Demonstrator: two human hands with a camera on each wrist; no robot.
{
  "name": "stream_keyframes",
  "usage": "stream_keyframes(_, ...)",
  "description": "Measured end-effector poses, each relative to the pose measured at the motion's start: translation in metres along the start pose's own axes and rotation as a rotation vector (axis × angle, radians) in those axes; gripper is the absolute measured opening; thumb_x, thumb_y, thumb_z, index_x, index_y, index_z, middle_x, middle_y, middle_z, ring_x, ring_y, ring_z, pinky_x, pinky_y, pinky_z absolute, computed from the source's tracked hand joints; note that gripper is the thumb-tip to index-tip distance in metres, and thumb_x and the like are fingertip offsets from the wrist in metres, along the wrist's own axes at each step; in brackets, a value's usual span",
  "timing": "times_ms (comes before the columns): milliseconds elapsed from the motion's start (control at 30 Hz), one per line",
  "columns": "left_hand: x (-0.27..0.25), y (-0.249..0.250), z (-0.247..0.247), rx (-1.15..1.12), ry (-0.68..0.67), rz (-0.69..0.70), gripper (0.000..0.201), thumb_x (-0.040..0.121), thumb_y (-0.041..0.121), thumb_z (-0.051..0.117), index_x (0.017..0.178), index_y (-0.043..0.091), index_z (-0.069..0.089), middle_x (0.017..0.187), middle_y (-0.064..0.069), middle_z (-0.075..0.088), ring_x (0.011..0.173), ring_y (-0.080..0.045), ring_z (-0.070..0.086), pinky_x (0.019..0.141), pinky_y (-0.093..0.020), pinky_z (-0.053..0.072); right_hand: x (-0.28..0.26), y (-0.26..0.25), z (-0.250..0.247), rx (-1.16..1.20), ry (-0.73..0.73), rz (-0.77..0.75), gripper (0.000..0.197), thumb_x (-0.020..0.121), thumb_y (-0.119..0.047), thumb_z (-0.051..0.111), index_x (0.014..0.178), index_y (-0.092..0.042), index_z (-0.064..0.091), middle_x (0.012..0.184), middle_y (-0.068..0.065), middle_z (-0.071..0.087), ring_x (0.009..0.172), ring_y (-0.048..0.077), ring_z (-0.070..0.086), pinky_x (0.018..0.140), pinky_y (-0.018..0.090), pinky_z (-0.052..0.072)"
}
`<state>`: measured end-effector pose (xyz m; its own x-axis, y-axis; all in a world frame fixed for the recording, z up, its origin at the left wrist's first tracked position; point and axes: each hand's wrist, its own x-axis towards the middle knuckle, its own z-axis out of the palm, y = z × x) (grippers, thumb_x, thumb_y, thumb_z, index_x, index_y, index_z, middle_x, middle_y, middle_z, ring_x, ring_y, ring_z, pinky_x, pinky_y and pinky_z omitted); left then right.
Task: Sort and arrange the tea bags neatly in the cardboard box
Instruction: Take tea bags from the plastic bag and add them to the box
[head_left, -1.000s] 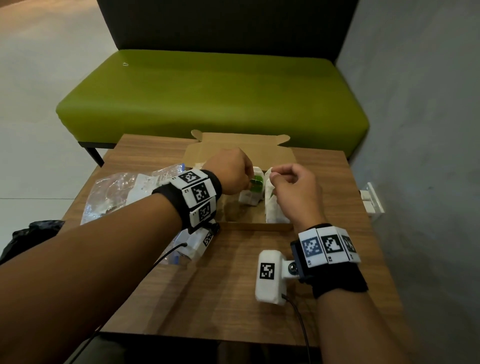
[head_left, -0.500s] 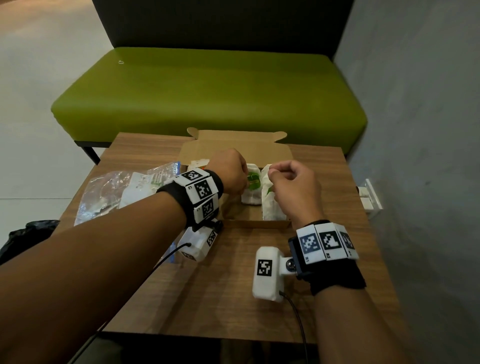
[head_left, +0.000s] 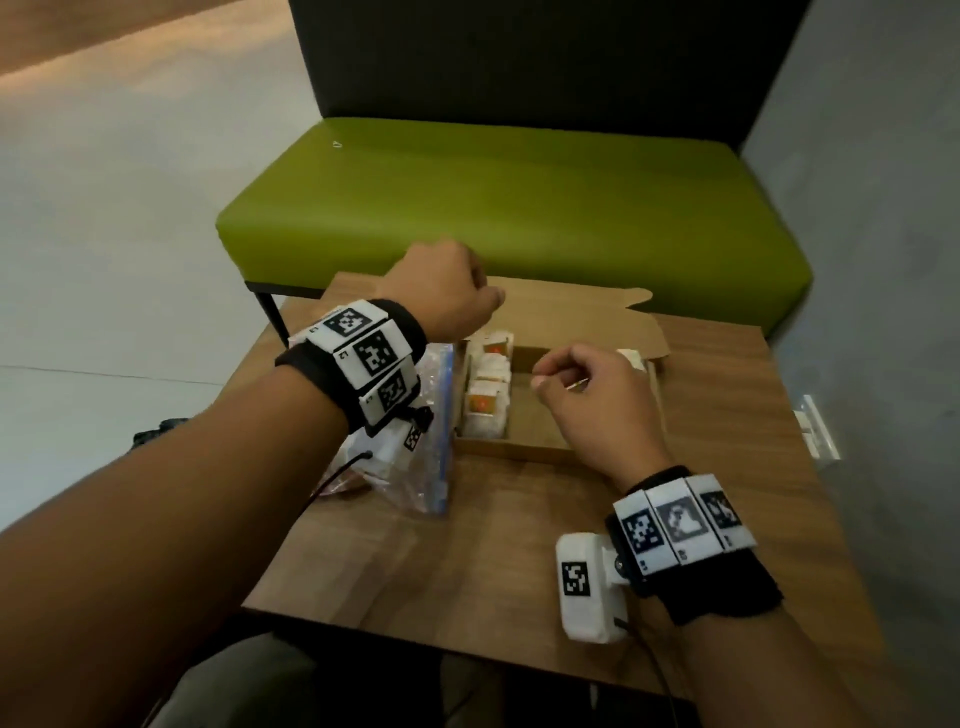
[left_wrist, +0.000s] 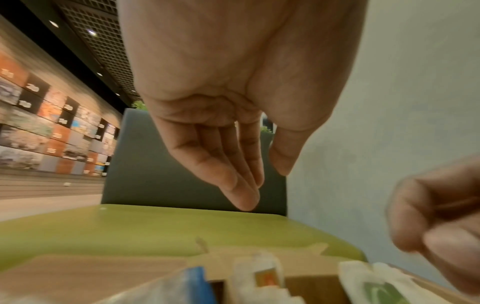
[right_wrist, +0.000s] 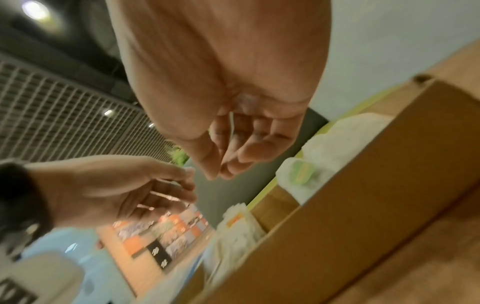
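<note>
The open cardboard box (head_left: 519, 449) sits on the wooden table (head_left: 467, 561). Orange-labelled tea bags (head_left: 485, 400) stand in a row along its left side, and white green-labelled ones (right_wrist: 301, 172) sit at its right, mostly hidden in the head view. My left hand (head_left: 457, 296) hovers above the box's back left corner, fingers relaxed and straight, holding nothing (left_wrist: 265, 185). My right hand (head_left: 582, 400) hangs over the middle of the box with fingers curled toward the thumb (right_wrist: 221, 172). I see nothing in it.
A clear plastic zip bag (head_left: 415, 447) lies on the table left of the box, under my left wrist. The box lid (head_left: 571, 317) lies open toward a green bench (head_left: 519, 208). A grey wall (head_left: 857, 208) stands on the right.
Both hands have let go of the green-labelled tea bags at the box's right. The left hand rose and moved back and left. The right hand lifted above the box.
</note>
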<state>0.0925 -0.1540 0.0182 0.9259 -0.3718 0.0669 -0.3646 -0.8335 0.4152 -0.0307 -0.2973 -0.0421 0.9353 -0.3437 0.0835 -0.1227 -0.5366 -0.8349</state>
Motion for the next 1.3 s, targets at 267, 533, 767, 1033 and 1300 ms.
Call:
stream_keyframes(267, -0.026, -0.079, -0.018, 0.165, -0.009, -0.261, 0.047, 0.089, 0.047, 0.059, 0.119, 0.011, 0.062, 0.125, -0.016, 0.058, 0.113, -0.035, 0.055, 0.094, -0.046, 0.050, -0.015, -0.046, 0.053, -0.260, -0.255, 0.107, 0.019, 0.093, -0.037, 0.067, 0.081, -0.022, 0.068, 0.083, -0.003, 0.068, 0.080, 0.015, 0.063, 0.072, 0.030, 0.051)
stream_keyframes(533, -0.055, -0.128, -0.013, 0.037, -0.211, -0.558, 0.059, 0.084, 0.041, 0.066, 0.132, 0.010, 0.050, 0.132, -0.014, 0.055, 0.117, -0.032, 0.055, 0.091, -0.038, 0.048, -0.033, -0.056, 0.067, -0.312, -0.228, 0.235, 0.024, 0.084, -0.041, 0.076, 0.088, -0.026, 0.058, 0.099, 0.002, 0.066, 0.085, 0.021, 0.067, 0.078, 0.038, 0.059)
stream_keyframes(767, -0.066, -0.143, 0.005, -0.249, -0.186, -0.620, 0.019, 0.092, 0.014, 0.060, 0.101, -0.002, 0.064, 0.116, -0.019, 0.066, 0.104, -0.036, 0.064, 0.074, -0.035, 0.046, -0.032, -0.067, 0.079, -0.245, -0.233, 0.272, 0.029, 0.081, -0.033, 0.080, 0.092, -0.029, 0.053, 0.103, -0.001, 0.064, 0.090, 0.022, 0.065, 0.073, 0.036, 0.057)
stream_keyframes(1033, -0.062, -0.154, 0.015, -0.488, -0.104, -0.650, 0.035, 0.100, 0.027, 0.050, 0.116, 0.000, 0.065, 0.119, -0.018, 0.065, 0.110, -0.034, 0.062, 0.095, -0.040, 0.052, -0.015, -0.071, 0.089, -0.221, -0.203, 0.288, 0.022, 0.081, -0.029, 0.082, 0.086, -0.025, 0.061, 0.102, -0.002, 0.068, 0.096, 0.021, 0.065, 0.083, 0.038, 0.056)
stream_keyframes(1300, -0.066, -0.160, 0.024, -0.561, -0.046, -0.497, 0.042, 0.104, 0.035, 0.037, 0.118, 0.011, 0.068, 0.120, -0.008, 0.066, 0.110, -0.025, 0.061, 0.094, -0.031, 0.045, -0.010, -0.072, 0.092, 0.207, -0.222, 0.476, 0.025, 0.089, 0.001, 0.055, 0.097, -0.019, 0.069, 0.100, 0.009, 0.072, 0.088, 0.024, 0.069, 0.087, 0.040, 0.060)
